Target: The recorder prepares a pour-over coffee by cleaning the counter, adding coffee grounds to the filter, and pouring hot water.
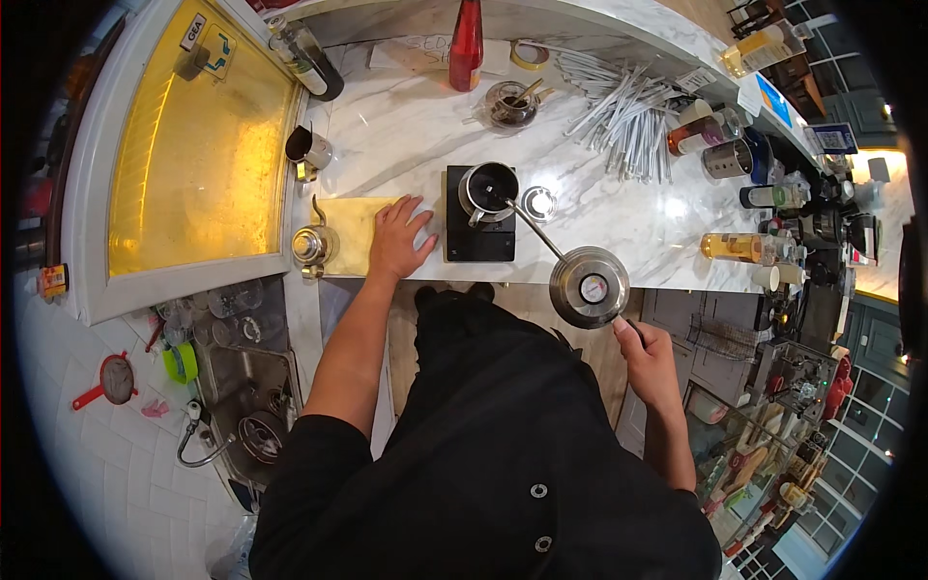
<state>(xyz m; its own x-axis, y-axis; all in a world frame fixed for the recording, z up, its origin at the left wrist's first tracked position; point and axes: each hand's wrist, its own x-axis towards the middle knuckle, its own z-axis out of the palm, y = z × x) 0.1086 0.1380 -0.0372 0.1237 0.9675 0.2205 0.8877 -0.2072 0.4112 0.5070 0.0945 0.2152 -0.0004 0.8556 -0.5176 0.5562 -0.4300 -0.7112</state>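
Note:
My right hand grips the dark handle of a steel gooseneck kettle, whose lid carries a round thermometer dial. The kettle's spout reaches up and left to the rim of a steel, handled brewing vessel with dark contents. Whether water is flowing I cannot tell. That vessel stands on a black digital scale. Fingers spread and holding nothing, my left hand rests at the right edge of a yellow cloth, left of the scale. A small round glass lid or dish lies beside the vessel.
Along the left are a small steel pot, a steel pitcher and a yellow-lit glass-fronted cabinet. A glass teapot, a red bottle and a heap of thin white sticks occupy the back. Several bottles line the right; a sink is lower left.

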